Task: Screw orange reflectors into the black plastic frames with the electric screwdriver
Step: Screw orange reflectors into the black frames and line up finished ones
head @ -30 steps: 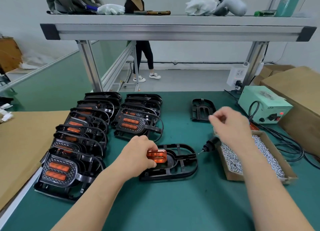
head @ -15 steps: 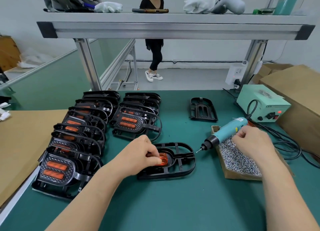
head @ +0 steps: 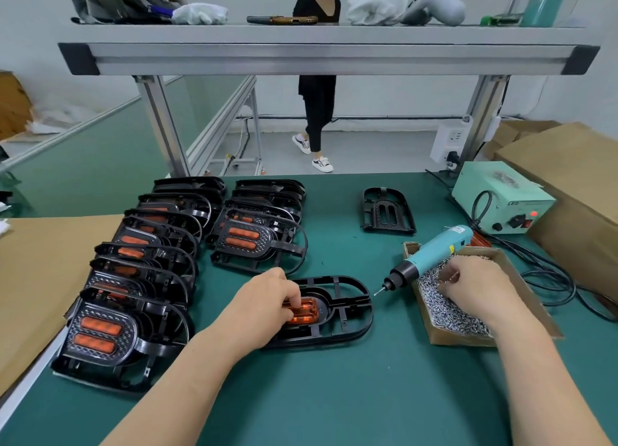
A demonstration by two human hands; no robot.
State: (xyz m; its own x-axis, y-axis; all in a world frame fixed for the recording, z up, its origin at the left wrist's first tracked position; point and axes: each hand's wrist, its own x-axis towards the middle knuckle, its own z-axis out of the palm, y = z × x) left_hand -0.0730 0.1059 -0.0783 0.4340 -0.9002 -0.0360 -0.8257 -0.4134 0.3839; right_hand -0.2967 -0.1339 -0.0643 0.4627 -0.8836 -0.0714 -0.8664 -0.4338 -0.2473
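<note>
On the green table, at its middle, a black frame lies flat. The left hand reaches over the frame's left end, fingertips curled and pinching an orange reflector that sits in the frame's recess. To the right, a cardboard box holds screws. The right hand dips into them with fingers bent down; whether it grips a screw cannot be told. A teal screwdriver lies across the box's far left corner, tip toward the frame. Finished frames stand in rows on the left, and one empty frame lies farther off.
</note>
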